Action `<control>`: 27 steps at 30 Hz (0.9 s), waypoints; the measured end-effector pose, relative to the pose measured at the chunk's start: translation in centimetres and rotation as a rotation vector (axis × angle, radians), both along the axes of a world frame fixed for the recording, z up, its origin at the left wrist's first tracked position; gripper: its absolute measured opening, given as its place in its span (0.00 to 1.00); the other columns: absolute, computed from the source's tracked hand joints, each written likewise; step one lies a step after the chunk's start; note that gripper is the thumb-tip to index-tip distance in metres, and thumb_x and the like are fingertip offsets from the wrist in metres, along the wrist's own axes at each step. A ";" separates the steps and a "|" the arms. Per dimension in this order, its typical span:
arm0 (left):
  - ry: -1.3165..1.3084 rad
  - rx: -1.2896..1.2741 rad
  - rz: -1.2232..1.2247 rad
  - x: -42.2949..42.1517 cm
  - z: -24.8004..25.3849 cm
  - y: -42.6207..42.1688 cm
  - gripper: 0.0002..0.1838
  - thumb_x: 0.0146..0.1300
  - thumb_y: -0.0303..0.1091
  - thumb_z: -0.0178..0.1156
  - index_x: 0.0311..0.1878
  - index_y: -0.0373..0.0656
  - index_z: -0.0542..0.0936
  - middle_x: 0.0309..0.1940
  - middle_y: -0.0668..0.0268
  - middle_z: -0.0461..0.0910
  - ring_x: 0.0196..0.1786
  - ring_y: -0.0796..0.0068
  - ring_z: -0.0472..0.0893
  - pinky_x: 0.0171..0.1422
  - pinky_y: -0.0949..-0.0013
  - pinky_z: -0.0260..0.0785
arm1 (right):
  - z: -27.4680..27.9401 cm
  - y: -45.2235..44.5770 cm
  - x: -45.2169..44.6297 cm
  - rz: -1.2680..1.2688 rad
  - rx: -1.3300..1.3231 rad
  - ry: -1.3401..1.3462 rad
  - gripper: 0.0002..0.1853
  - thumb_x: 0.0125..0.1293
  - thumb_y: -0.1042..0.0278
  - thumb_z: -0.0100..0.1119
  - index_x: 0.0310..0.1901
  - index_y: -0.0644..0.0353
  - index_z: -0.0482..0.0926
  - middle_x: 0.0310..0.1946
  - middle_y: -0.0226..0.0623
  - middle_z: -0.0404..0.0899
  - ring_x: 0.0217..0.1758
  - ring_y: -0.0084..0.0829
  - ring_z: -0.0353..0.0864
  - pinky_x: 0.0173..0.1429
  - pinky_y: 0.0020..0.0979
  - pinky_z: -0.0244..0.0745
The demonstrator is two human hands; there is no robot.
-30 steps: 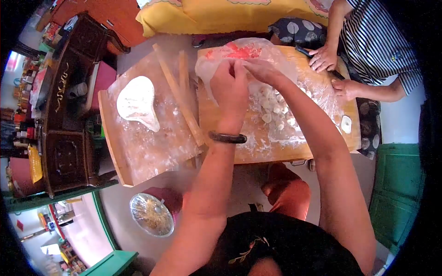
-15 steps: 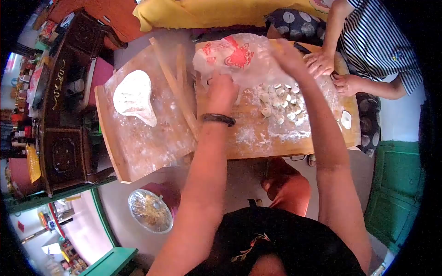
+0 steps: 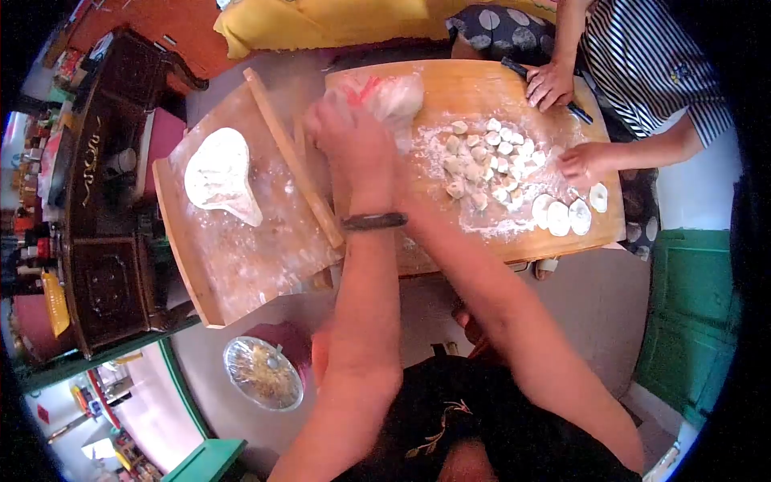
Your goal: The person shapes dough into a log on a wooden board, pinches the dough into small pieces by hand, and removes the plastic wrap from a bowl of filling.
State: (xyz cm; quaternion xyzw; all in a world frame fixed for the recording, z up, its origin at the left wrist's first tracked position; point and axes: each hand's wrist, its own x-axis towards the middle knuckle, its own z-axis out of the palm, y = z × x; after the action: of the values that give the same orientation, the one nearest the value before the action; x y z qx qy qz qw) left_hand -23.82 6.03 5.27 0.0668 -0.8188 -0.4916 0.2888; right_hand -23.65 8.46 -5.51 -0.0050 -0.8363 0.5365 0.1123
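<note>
Both my hands meet over the left end of the floury wooden table [image 3: 438, 84]. My right hand [image 3: 349, 132] lies across my left hand [image 3: 340, 175] and partly hides it; motion blurs the fingers. A clear plastic bag [image 3: 397, 100] with red print bunches up against them, and both hands appear closed on it. Small floured dough pieces [image 3: 486, 165] are scattered to the right of the bag. Several flat round dough wrappers [image 3: 560, 217] lie by the near right side. On the board to the left rests a large teardrop-shaped sheet of dough [image 3: 221, 173].
Across the right end, a person in a striped shirt has one hand [image 3: 552, 84] on a dark rolling pin [image 3: 580, 112] and the other hand [image 3: 582, 163] near the dough pieces. A raised-edge board [image 3: 257, 277] stands left. Below it is a covered bowl [image 3: 263, 373].
My right hand has swept left across to my left hand. The spread plastic bag has been gathered leftward, baring the table's back and the dough pieces. The other person's lower hand has moved down and left.
</note>
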 end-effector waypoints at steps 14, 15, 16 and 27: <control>-0.631 -0.098 -0.153 -4.4 -7.4 1.8 0.39 0.51 0.33 0.60 0.65 0.32 0.57 0.60 0.37 0.59 0.64 0.39 0.61 0.68 0.53 0.56 | 2.2 -0.8 11.3 0.229 0.133 0.186 0.27 0.64 0.64 0.52 0.63 0.63 0.63 0.64 0.46 0.60 0.67 0.44 0.58 0.69 0.46 0.51; -0.618 -0.111 -0.120 -4.4 -7.2 2.1 0.39 0.51 0.32 0.59 0.66 0.32 0.55 0.61 0.37 0.58 0.64 0.39 0.61 0.68 0.53 0.56 | 2.1 -0.4 11.5 0.224 0.228 0.220 0.27 0.64 0.64 0.52 0.64 0.63 0.62 0.64 0.46 0.60 0.68 0.43 0.58 0.70 0.46 0.50; -0.601 -0.123 -0.084 -4.6 -7.0 2.2 0.40 0.51 0.32 0.59 0.66 0.31 0.54 0.62 0.37 0.57 0.63 0.40 0.61 0.68 0.53 0.56 | 2.2 0.0 11.2 0.202 0.379 0.281 0.26 0.63 0.66 0.52 0.63 0.63 0.64 0.63 0.46 0.62 0.67 0.43 0.59 0.70 0.47 0.50; -0.272 0.056 0.243 -8.3 -8.9 0.9 0.28 0.56 0.42 0.61 0.54 0.34 0.67 0.51 0.45 0.73 0.48 0.42 0.74 0.58 0.52 0.64 | 7.2 12.2 12.8 0.274 0.516 0.314 0.13 0.52 0.75 0.57 0.42 0.60 0.77 0.37 0.40 0.80 0.43 0.39 0.79 0.58 0.44 0.68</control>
State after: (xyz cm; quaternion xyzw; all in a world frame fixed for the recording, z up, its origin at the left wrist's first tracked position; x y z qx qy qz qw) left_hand -32.12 6.92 -3.60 0.2393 -0.8221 -0.4622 0.2309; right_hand -10.86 20.62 1.70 0.2190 -0.9100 0.3115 0.1643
